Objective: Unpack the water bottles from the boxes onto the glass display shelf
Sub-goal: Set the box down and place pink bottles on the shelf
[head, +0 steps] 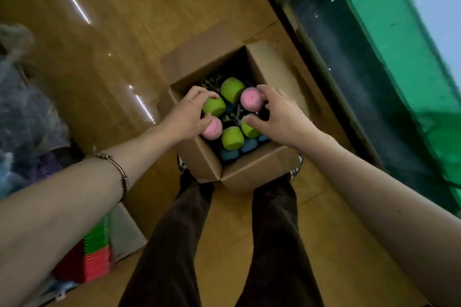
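An open cardboard box (pixel 199 157) stands on the floor between my feet. Inside it, several water bottles stand upright with coloured caps showing: green, pink and blue. My left hand (pixel 189 113) reaches in from the left; its fingers curl round a green-capped bottle (pixel 215 106) and its thumb lies by a pink cap (pixel 212 128). My right hand (pixel 277 117) reaches in from the right, fingers round a pink-capped bottle (pixel 250 99) and thumb on a green cap (pixel 249 129). The bottle bodies are hidden inside the box.
A glass display case (pixel 361 62) with green edges runs along the right. At the lower left lie stacked red and green items (pixel 96 254) and plastic-wrapped goods (pixel 22 97). The floor is shiny wood. My dark-trousered legs stand below the box.
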Demonstrator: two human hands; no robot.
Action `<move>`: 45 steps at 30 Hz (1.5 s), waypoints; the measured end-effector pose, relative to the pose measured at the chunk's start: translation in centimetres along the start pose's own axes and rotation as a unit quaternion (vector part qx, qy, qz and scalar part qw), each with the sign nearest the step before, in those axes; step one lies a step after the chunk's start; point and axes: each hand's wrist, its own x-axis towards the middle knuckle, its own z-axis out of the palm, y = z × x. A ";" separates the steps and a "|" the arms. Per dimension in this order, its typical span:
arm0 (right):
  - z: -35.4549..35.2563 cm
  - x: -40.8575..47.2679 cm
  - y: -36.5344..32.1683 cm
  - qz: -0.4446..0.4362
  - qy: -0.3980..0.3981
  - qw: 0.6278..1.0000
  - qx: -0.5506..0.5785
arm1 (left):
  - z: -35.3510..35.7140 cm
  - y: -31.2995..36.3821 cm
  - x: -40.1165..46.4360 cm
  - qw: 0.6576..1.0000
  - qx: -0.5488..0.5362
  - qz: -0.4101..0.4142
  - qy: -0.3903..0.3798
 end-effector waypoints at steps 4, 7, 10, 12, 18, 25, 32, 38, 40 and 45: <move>4.8 2.4 2.2 0.006 -0.051 0.999 -0.003 | 3.4 -3.1 1.3 0.999 0.011 -0.020 -0.024; 7.3 4.5 4.0 0.020 -0.066 0.997 0.015 | 5.4 -4.8 2.8 0.997 0.036 -0.060 -0.045; 10.0 6.7 5.7 0.024 -0.092 0.995 -0.007 | 7.1 -7.2 4.3 0.981 0.088 -0.135 -0.108; 11.9 8.1 7.0 0.030 -0.126 0.991 -0.021 | 8.3 -8.9 5.2 0.968 0.127 -0.165 -0.139; 17.1 12.0 10.8 0.048 -0.173 0.981 -0.068 | 12.7 -12.8 9.1 0.954 0.168 -0.146 -0.200; 22.6 16.0 14.0 0.045 -0.174 0.981 -0.077 | 17.5 -16.6 11.9 0.955 0.172 -0.153 -0.186; 24.1 15.7 15.7 0.078 -0.193 0.975 -0.078 | 18.4 -16.9 13.0 0.959 0.192 -0.160 -0.137; 21.3 13.2 14.5 0.117 -0.186 0.975 -0.039 | 15.4 -14.9 10.2 0.966 0.180 -0.133 -0.132; 19.5 12.4 13.5 0.138 -0.169 0.976 -0.007 | 13.9 -13.7 8.9 0.970 0.151 -0.142 -0.130; 15.0 9.9 10.6 0.158 -0.130 0.978 0.032 | 10.5 -10.5 5.1 0.981 -0.062 -0.181 -0.040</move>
